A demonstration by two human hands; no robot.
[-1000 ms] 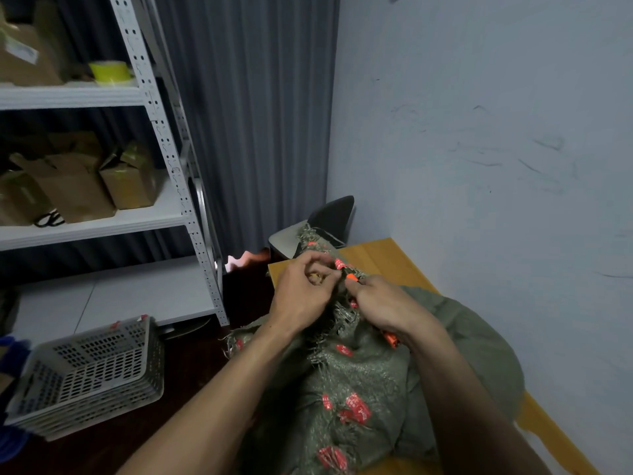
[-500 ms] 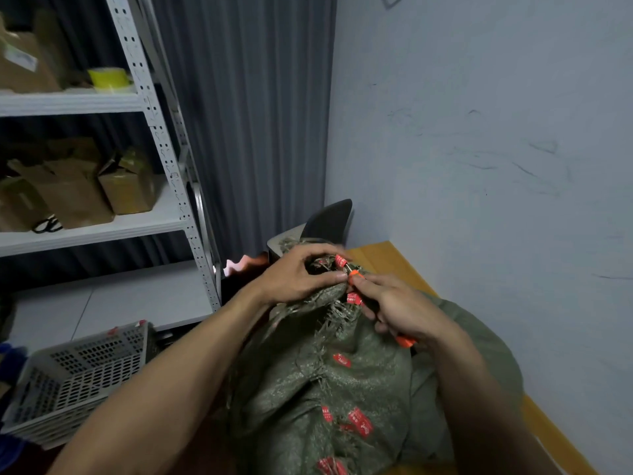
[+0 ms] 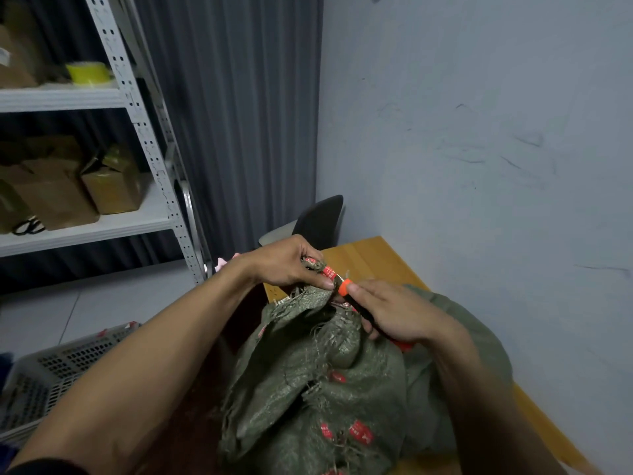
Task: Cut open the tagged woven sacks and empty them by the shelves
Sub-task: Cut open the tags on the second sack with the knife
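The green woven sack [image 3: 318, 378] slumps on the worktop [image 3: 373, 258] at lower centre. Since a second ago the left hand [image 3: 284, 265] has lifted its pinched red tag [image 3: 327, 270] clear; the right hand [image 3: 394, 313], closed around the orange cutter [image 3: 346, 287], now meets it, so cutting looks imminent.

We see two bare forearms entering from the near edge, ending in the left hand [image 3: 284, 265] and right hand [image 3: 397, 313]. We note no rings, watch or gloves. A dark sleeve edge [image 3: 44, 469] shows at the near left corner.
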